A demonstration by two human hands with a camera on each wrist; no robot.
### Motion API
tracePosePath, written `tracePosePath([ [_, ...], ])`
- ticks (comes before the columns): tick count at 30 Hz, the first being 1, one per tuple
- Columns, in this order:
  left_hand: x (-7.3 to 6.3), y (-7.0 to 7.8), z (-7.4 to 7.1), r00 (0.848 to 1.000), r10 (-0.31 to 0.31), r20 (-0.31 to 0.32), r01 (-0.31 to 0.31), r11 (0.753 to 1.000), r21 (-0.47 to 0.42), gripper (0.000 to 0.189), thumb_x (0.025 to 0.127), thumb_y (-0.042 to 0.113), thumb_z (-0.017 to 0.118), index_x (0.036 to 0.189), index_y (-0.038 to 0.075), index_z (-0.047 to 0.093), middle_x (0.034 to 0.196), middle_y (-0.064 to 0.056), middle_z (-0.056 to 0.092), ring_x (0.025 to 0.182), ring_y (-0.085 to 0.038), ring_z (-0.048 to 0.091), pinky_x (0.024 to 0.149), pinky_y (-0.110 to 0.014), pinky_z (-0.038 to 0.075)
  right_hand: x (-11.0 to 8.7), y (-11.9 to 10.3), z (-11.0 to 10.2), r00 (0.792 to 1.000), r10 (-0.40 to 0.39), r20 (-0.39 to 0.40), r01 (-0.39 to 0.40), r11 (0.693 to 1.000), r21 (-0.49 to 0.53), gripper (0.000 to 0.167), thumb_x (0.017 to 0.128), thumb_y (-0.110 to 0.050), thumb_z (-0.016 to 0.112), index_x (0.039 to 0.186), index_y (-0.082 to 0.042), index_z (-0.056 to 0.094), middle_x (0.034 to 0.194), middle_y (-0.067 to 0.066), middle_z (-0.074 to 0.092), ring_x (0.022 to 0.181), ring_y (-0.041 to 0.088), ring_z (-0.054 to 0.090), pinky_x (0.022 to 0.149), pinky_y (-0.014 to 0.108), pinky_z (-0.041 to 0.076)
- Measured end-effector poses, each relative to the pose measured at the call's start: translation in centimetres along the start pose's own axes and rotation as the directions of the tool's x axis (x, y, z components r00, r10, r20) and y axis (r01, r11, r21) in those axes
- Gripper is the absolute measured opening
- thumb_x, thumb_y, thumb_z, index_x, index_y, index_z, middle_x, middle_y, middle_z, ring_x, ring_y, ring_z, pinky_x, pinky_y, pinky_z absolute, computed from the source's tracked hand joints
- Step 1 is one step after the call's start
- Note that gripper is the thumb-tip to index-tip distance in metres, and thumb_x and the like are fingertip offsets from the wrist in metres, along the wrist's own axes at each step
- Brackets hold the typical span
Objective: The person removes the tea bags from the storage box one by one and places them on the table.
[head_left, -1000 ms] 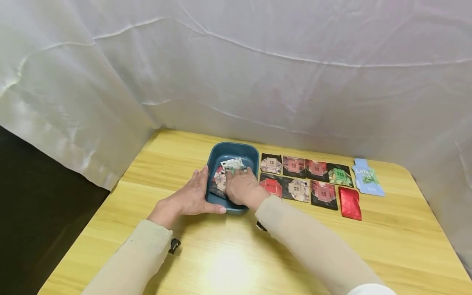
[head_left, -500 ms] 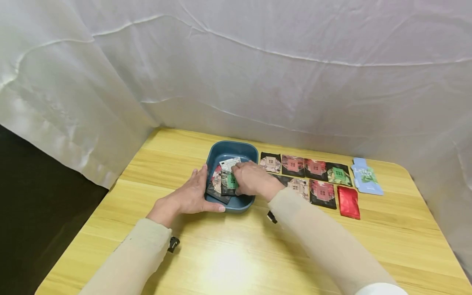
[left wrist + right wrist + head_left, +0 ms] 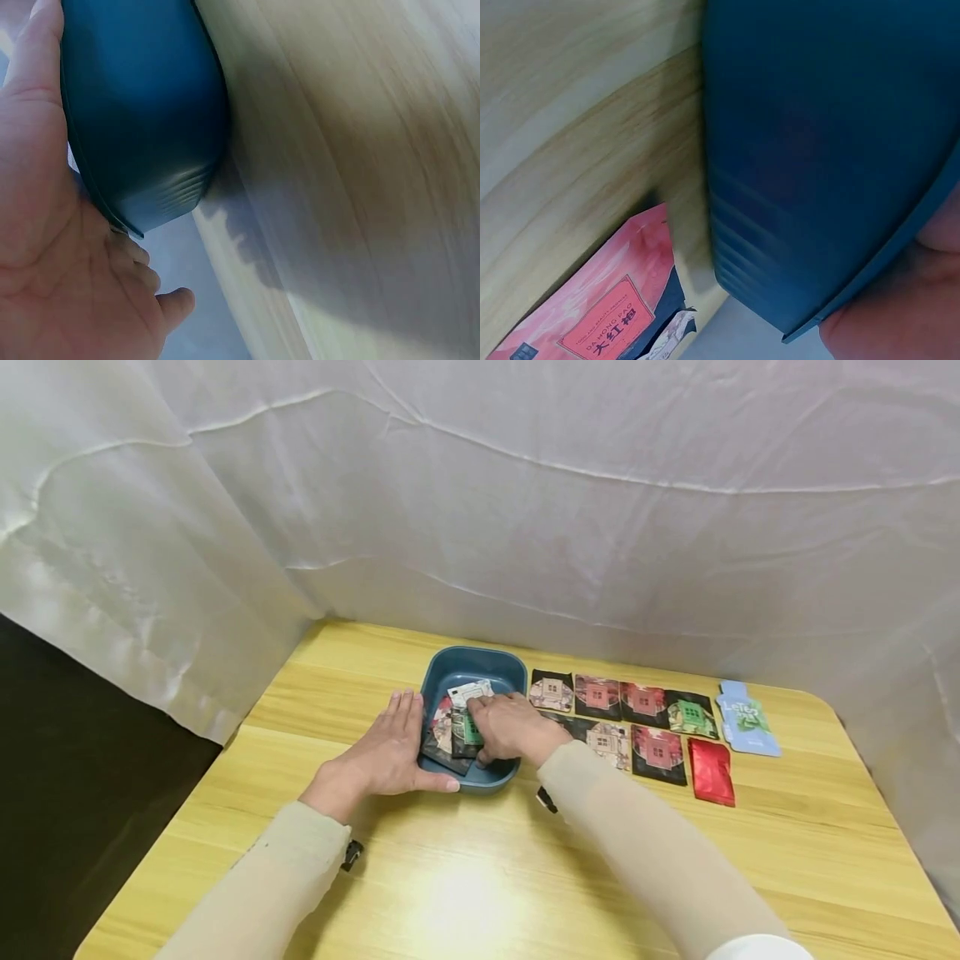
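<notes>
A blue plastic box (image 3: 483, 658) with rounded corners stands on the table. Inside lie several tea sachets, among them a white one (image 3: 470, 692) and, on top, a black-and-green sachet (image 3: 467, 737). My left hand (image 3: 378, 758) rests along the box's left side, fingers straight, thumb out along the near edge. In the left wrist view its palm (image 3: 52, 247) lies against the box wall (image 3: 142, 97). My right hand (image 3: 513, 727) reaches in over the right rim and holds the green sachet's right edge between bent fingers and thumb. The right wrist view shows mostly the box's outer wall (image 3: 817, 150).
Right of the box, two rows of printed sachets include a red-printed one (image 3: 658, 753) and a green one (image 3: 692, 716). A plain red sachet (image 3: 712, 772) and a light blue packet (image 3: 748, 718) end the rows. Pale curtains (image 3: 525, 543) hang behind the wooden table (image 3: 420, 877).
My right hand has gone from lying flat over the sachets to bent fingers at the green sachet's right edge, uncovering more of it. My left hand stays at the box.
</notes>
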State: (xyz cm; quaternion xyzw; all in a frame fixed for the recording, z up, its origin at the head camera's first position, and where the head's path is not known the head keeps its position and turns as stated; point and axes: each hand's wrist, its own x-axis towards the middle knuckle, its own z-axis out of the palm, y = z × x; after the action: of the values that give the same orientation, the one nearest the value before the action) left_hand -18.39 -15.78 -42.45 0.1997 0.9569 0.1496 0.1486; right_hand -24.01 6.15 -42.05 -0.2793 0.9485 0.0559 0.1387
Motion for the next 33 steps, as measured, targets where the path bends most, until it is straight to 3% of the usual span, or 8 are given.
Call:
tracePosePath([
  [8, 0.0, 0.3, -0.3, 1.000, 0.006, 0.001, -0.006, 0.997, 0.076, 0.148, 0.076, 0.092, 0.062, 0.165, -0.007, -0.002, 0.174, -0.030, -0.004, 0.163, -0.044, -0.006, 0.132, -0.057, 0.012, 0.0, 0.1, 0.0, 1.000, 0.001, -0.004, -0.001, 1.000, 0.012, 0.090, 0.083, -0.054, 0.087, 0.151, -0.010, 0.050, 0.149, 0.011, 0.057, 0.140, 0.032, 0.053, 0.119, 0.053, 0.042],
  [14, 0.0, 0.4, -0.5, 1.000, 0.000, 0.025, -0.002, 0.997, 0.074, 0.148, 0.077, 0.092, 0.062, 0.165, -0.008, -0.003, 0.174, -0.029, -0.006, 0.163, -0.043, -0.007, 0.132, -0.058, 0.010, -0.3, 0.6, 0.0, 0.997, 0.000, -0.078, 0.005, 0.998, 0.067, 0.091, 0.081, -0.052, 0.086, 0.150, -0.007, 0.047, 0.144, 0.014, 0.054, 0.136, 0.031, 0.052, 0.119, 0.048, 0.044],
  [19, -0.1, 0.4, -0.6, 0.999, -0.002, 0.037, -0.001, 0.998, 0.057, 0.147, 0.079, 0.090, 0.064, 0.165, -0.008, -0.003, 0.173, -0.029, -0.007, 0.163, -0.044, -0.006, 0.132, -0.058, 0.011, -1.0, 0.9, -1.0, 0.985, -0.012, -0.170, 0.027, 0.996, 0.087, 0.091, 0.081, -0.053, 0.086, 0.147, -0.006, 0.046, 0.137, 0.012, 0.053, 0.126, 0.030, 0.052, 0.112, 0.048, 0.049],
  [27, -0.2, 0.5, -0.7, 0.999, -0.012, 0.041, 0.010, 0.999, 0.040, 0.147, 0.079, 0.086, 0.068, 0.164, -0.009, -0.003, 0.173, -0.031, -0.006, 0.162, -0.045, -0.006, 0.132, -0.058, 0.011, -4.3, 2.5, -3.1, 0.971, -0.034, -0.236, 0.073, 0.985, 0.159, 0.097, 0.083, -0.047, 0.086, 0.156, -0.004, 0.038, 0.147, 0.014, 0.048, 0.134, 0.031, 0.047, 0.115, 0.053, 0.045],
  [33, 0.1, 0.5, -0.6, 1.000, -0.012, 0.026, 0.011, 0.999, 0.035, 0.149, 0.077, 0.088, 0.068, 0.164, -0.010, -0.002, 0.173, -0.032, -0.004, 0.162, -0.047, -0.003, 0.132, -0.060, 0.011, -7.6, 5.1, -2.5, 0.957, -0.008, -0.290, 0.065, 0.980, 0.186, 0.094, 0.079, -0.045, 0.085, 0.152, -0.003, 0.043, 0.142, 0.015, 0.051, 0.127, 0.031, 0.050, 0.105, 0.053, 0.049],
])
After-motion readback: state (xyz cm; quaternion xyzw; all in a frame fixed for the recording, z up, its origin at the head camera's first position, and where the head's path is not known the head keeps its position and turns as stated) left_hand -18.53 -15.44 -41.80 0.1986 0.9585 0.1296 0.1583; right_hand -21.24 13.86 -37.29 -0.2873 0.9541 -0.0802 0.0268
